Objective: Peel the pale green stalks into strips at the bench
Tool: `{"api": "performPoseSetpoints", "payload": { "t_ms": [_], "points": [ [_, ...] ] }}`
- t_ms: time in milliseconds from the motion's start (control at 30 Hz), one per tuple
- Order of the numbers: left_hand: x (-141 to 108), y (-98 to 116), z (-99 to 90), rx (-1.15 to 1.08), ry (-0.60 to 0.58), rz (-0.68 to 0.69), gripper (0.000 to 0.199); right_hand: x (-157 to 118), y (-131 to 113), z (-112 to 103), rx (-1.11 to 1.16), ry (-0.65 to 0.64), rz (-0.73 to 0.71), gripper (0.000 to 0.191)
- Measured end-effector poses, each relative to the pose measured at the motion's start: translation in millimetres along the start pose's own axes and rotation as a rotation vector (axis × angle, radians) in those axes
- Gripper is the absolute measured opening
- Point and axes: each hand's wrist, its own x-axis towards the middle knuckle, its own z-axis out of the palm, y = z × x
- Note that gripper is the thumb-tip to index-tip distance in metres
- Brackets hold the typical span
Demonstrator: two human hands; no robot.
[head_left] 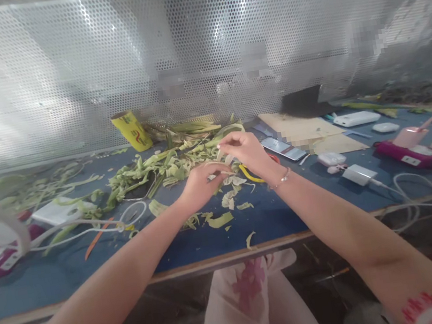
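My right hand (242, 150) is closed in a pinch above the blue table, thumb against fingertips. A small pale green piece of plant (220, 156) shows at its fingertips. Just in front and to the left, my left hand (204, 184) is also closed, fingers curled together. Whatever lies between its fingertips is too small to make out. Behind both hands spreads a heap of green plant stalks and leaves (140, 173). Torn pale peelings (220, 220) lie on the tabletop below the hands. A yellow ring-shaped item (251, 174) sits partly hidden behind my right wrist.
A yellow cylindrical container (132, 131) leans behind the heap. To the right are a phone (285, 148), brown cardboard (300, 125), a white charger (360, 175) with cable and a purple power strip (409, 152). An orange strip (98, 238) lies left. Perforated metal (201, 34) rises behind.
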Motion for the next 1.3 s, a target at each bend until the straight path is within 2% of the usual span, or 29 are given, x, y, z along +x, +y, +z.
{"api": "performPoseSetpoints", "payload": {
  "t_ms": [167,400,467,633,733,1033,1300],
  "points": [
    [1,2,0.2,0.056,0.014,0.044,0.014,-9,-14,2,-0.199,0.06,-0.184,0.008],
    [-2,-4,6.3,0.167,0.042,0.095,0.012,-15,-12,16,-0.34,-0.07,-0.389,0.016],
    [-2,-5,6.8,0.167,0.049,0.103,0.013,-14,-9,18,-0.353,-0.072,-0.425,0.015],
    [-1,-3,6.6,0.05,0.045,0.106,0.012,-10,-1,14,-0.339,0.0,-0.356,0.009],
    [0,-4,7.4,0.008,0.083,0.109,0.011,-10,2,14,-0.312,0.01,-0.323,0.009],
    [0,-10,8.3,-0.04,0.164,0.062,0.008,-14,9,20,-0.284,0.106,-0.432,0.011],
    [0,-16,7.6,-0.062,0.229,-0.062,0.012,-18,-2,21,-0.407,0.126,-0.54,0.01]
  ]
}}
